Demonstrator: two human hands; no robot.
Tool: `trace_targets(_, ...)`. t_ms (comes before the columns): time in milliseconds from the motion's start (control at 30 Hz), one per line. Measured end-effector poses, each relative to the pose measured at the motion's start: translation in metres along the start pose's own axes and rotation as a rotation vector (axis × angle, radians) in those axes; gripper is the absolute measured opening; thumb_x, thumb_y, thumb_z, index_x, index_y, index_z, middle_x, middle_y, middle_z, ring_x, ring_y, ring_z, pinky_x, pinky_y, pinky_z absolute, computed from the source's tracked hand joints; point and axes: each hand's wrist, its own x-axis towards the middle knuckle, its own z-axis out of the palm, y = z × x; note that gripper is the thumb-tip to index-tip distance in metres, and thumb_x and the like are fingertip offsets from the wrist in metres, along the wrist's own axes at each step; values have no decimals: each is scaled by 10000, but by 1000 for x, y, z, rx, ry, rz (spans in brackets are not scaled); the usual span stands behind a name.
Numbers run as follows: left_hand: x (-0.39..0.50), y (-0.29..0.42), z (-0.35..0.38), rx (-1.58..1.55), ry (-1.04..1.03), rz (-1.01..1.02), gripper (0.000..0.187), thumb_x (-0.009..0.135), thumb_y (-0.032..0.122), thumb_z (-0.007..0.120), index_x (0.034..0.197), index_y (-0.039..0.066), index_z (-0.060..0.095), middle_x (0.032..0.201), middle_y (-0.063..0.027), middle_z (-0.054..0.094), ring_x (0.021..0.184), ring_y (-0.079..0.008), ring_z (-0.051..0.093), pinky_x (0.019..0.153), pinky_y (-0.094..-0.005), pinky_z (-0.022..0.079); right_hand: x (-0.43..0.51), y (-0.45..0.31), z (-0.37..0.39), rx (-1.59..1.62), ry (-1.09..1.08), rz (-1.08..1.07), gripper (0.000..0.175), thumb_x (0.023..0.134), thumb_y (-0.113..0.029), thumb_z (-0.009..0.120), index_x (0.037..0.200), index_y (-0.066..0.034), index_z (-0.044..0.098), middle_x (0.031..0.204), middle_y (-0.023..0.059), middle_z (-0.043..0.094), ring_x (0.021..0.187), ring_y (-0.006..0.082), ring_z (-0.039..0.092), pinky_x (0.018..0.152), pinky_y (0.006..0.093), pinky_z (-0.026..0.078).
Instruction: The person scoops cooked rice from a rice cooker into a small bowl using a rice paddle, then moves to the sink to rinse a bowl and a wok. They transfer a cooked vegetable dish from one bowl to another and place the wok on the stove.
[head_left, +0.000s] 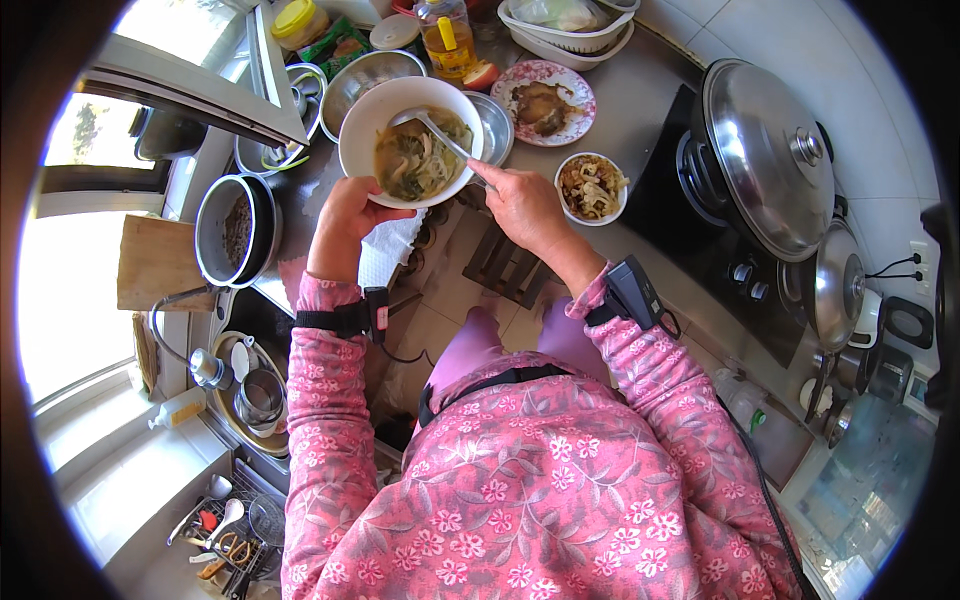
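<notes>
My left hand (352, 217) grips the near left rim of a large white bowl (360, 142), thumb at the rim. The bowl holds a soup with noodles and leafy greens (420, 161). In my right hand (525, 206) is the handle of a metal spoon (442, 135); its head rests inside the bowl at the soup's far edge. A small white bowl of shredded food (592, 189) stands right of my right hand. Beyond it lies a pink-patterned plate (544, 101) with a piece of browned food. A metal dish (495, 127) shows partly behind the large bowl.
A lidded wok (772, 157) and a smaller lidded pan (840, 285) stand on the black stove at right. Metal basins (360, 82), an oil bottle (448, 45) and white baskets (570, 52) are at the back. Left are nested pots (225, 232), an open window and a sink with dishes.
</notes>
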Motion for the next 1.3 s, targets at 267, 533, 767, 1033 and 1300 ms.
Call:
trace_targets(267,7,-7,5,-79,4,-41,516,784,-26,419,1291,-112,384,1212,-289,519,1022,-494,598,762,-560,594,-3,-5,2,-18,-35,-92,425,806,-55,601,1211,-175,648,771,120,652,685,318,633,614,431,511)
trace_targets(533,6,7,15,113,106,73,507,779,-9,406,1264,-156,387,1161,-315,547,905,-479,649,674,-497,627,2,-4,2,-53,131,-71,361,822,-75,574,1156,-173,670,707,75,632,616,295,625,585,426,517)
trace_targets(767,18,25,36,309,193,254,390,857,21,402,1204,-112,520,1037,-256,637,741,-384,699,500,-410,621,14,22,5,289,51,227,417,819,-89,592,1227,-166,630,795,213,646,733,387,632,661,438,506)
trace_targets(1033,49,17,42,549,396,414,383,813,-2,414,1164,-127,503,1020,-291,625,710,-398,687,457,-415,608,9,45,14,481,64,277,418,818,-72,576,1232,-96,622,784,260,624,680,348,632,665,375,496)
trace_targets(1300,52,7,65,998,703,490,637,795,7,527,1381,-25,277,1134,-336,576,1012,-504,595,848,-500,516,-7,50,9,487,-17,356,441,871,-63,554,1309,-104,577,615,-6,537,548,69,427,542,255,411)
